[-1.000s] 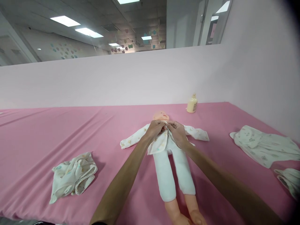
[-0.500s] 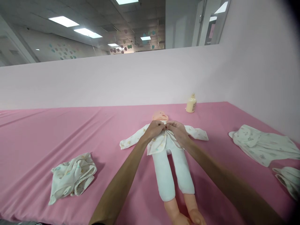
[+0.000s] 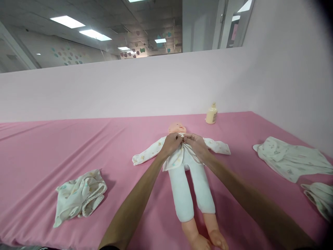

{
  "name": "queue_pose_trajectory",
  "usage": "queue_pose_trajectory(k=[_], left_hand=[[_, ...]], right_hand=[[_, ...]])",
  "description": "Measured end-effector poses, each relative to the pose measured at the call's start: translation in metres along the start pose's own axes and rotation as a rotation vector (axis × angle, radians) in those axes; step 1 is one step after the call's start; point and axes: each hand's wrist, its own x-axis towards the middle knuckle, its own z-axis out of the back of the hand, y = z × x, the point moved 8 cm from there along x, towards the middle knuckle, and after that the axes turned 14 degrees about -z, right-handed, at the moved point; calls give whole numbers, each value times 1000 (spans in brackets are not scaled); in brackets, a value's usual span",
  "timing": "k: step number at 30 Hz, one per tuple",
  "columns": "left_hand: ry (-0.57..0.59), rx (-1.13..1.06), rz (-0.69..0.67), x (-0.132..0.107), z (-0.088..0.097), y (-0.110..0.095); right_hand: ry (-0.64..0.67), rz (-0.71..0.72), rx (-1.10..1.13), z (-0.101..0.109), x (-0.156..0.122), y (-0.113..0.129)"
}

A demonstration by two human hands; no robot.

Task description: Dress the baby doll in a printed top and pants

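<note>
A baby doll [image 3: 199,239] lies on its back on the pink sheet, head toward the wall and feet toward me. It wears a white patterned jacket [image 3: 173,161] with its sleeves spread out to the sides, and its legs are white down to the shins. At the upper chest, just below the doll's chin, my left hand [image 3: 171,143] pinches the front of the jacket. My right hand [image 3: 196,144] grips the jacket's front right beside it, fingertips nearly meeting the left ones. Whatever fastening lies between the fingers is hidden.
A crumpled patterned cloth [image 3: 80,196] lies at the left on the pink sheet [image 3: 52,146]. Behind the doll stands a pale yellow pump bottle [image 3: 211,114]. At the right are a spread white garment [image 3: 291,158] and another folded cloth [image 3: 318,198]. A white wall [image 3: 130,90] borders the far side.
The view has shifted very slightly. Both hands stay at the jacket's upper front, with hardly any visible movement of the fingers.
</note>
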Motion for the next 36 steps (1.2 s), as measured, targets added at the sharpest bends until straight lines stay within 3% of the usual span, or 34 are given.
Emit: queue_pose_trajectory(k=[11, 18, 24, 33, 36], left_hand=[[-19, -123, 58, -3, -4, 8], [70, -198, 91, -3, -7, 17], [151, -126, 101, -5, -5, 13], [228, -165, 148, -12, -6, 3], [220, -91, 99, -10, -4, 0]], right_hand=[[-198, 181, -385, 1, -7, 8], [-125, 269, -543, 0, -11, 20], [51, 297, -564, 0, -6, 20], [29, 313, -551, 3, -4, 17], [29, 314, -549, 5, -3, 16]])
